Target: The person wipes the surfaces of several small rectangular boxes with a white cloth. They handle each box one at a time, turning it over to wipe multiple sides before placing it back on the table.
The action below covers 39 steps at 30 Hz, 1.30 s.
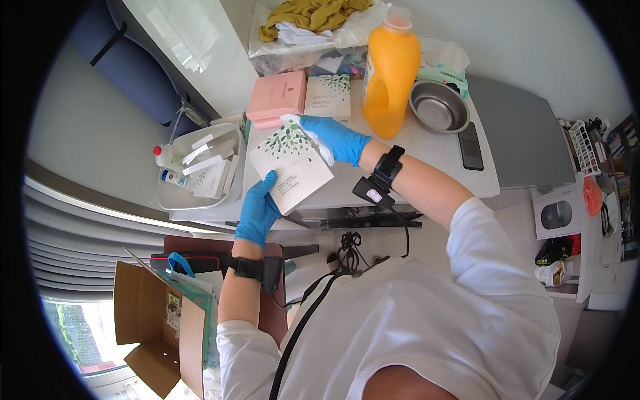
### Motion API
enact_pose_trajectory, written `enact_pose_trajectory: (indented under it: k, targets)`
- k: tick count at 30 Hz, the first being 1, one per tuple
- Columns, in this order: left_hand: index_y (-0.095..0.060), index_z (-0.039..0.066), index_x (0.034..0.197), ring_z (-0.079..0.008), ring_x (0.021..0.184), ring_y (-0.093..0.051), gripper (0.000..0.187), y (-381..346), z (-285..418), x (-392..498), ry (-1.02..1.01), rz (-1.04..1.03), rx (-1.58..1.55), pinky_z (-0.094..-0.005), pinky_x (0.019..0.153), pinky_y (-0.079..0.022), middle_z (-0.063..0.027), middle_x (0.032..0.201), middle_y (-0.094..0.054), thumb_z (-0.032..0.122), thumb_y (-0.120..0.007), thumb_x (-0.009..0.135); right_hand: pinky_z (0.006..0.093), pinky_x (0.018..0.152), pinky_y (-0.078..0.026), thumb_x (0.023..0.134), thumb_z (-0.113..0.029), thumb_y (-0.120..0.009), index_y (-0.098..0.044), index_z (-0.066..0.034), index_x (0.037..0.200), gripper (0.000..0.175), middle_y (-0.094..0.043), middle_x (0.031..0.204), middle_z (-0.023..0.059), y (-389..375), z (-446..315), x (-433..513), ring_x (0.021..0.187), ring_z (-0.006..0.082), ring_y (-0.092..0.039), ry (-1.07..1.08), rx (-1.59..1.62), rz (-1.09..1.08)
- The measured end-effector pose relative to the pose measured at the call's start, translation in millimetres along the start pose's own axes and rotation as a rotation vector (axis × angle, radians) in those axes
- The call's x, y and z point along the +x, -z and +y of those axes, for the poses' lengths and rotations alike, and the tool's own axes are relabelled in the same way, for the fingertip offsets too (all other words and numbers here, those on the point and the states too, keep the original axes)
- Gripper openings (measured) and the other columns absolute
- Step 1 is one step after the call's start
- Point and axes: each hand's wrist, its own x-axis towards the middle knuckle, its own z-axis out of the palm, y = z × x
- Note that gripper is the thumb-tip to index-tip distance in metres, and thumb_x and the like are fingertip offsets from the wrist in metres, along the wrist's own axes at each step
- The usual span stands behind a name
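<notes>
In a blue glove, my left hand (258,209) grips the lower left corner of a flat white box (292,167) printed with green leaves, thumb on its front face. The box is tilted, held over the near edge of the white table. My right hand (340,139), gloved the same way, holds a white cloth (320,142) against the box's upper right edge. Behind them on the table, a pink box (278,96) lies beside a second leaf-printed white box (328,97). Part of the cloth is hidden under my right fingers.
Right of the boxes stand a large orange jug (392,80), a steel bowl (440,107), a tissue pack (445,65) and a dark phone (470,146). At left, a white plastic basin (200,204) holds boxes and bottles. An open cardboard box (192,345) sits below left.
</notes>
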Motion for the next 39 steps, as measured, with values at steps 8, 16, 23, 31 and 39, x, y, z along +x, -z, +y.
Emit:
enact_pose_trajectory:
  k: [8,16,23,31,39]
  targets:
    - [-0.044,0.001,0.128,-0.0279,0.109,-0.058,0.041,19.6,15.5,13.3,-0.166,0.181,-0.127,-0.0409,0.093,-0.050,-0.0157,0.122,-0.056,0.014,-0.056,0.091,0.0291,0.071,-0.049,0.096,-0.034,-0.044,-0.058,-0.0040,0.119,0.040,-0.063,0.093,0.0072,-1.4,-0.1,-33.8,0.078,0.0140,-0.058,-0.089,-0.616,-0.064]
    - [-0.040,-0.002,0.130,-0.0278,0.117,-0.052,0.043,-11.5,11.1,19.4,-0.268,0.029,-0.163,-0.0412,0.101,-0.044,-0.0166,0.128,-0.051,0.003,-0.054,0.090,0.0335,0.082,-0.048,0.095,-0.030,-0.049,-0.044,-0.0057,0.128,0.041,-0.055,0.109,0.0071,4.1,29.8,-2.8,0.096,0.0176,-0.056,-0.061,-0.053,0.231]
    - [-0.043,0.003,0.130,-0.0238,0.115,-0.052,0.041,-25.5,-9.8,26.0,-0.396,0.009,-0.105,-0.0376,0.098,-0.044,-0.0126,0.128,-0.051,-0.001,-0.053,0.090,0.0305,0.082,-0.044,0.094,-0.019,-0.049,-0.044,-0.0026,0.124,0.034,-0.054,0.110,0.0095,-28.7,52.8,-16.8,0.100,0.0166,-0.051,-0.011,-0.190,0.153]
    - [-0.044,0.000,0.127,-0.0239,0.112,-0.055,0.040,-10.6,2.2,30.6,-0.361,0.016,-0.056,-0.0360,0.097,-0.045,-0.0130,0.125,-0.053,-0.001,-0.054,0.089,0.0316,0.061,-0.043,0.089,-0.035,-0.057,-0.059,0.0008,0.101,0.038,-0.057,0.080,0.0075,-2.9,50.8,-38.9,0.071,0.0175,-0.053,-0.213,-0.702,-0.046]
    - [-0.046,-0.003,0.125,-0.0252,0.110,-0.057,0.039,-10.5,21.7,34.2,-0.011,-0.128,0.157,-0.0350,0.096,-0.046,-0.0151,0.121,-0.056,0.012,-0.056,0.090,0.0279,0.060,-0.049,0.089,-0.028,-0.061,-0.057,-0.0028,0.113,0.035,-0.062,0.097,0.0072,21.0,20.5,-53.4,0.075,0.0178,-0.061,-0.256,0.056,0.192]
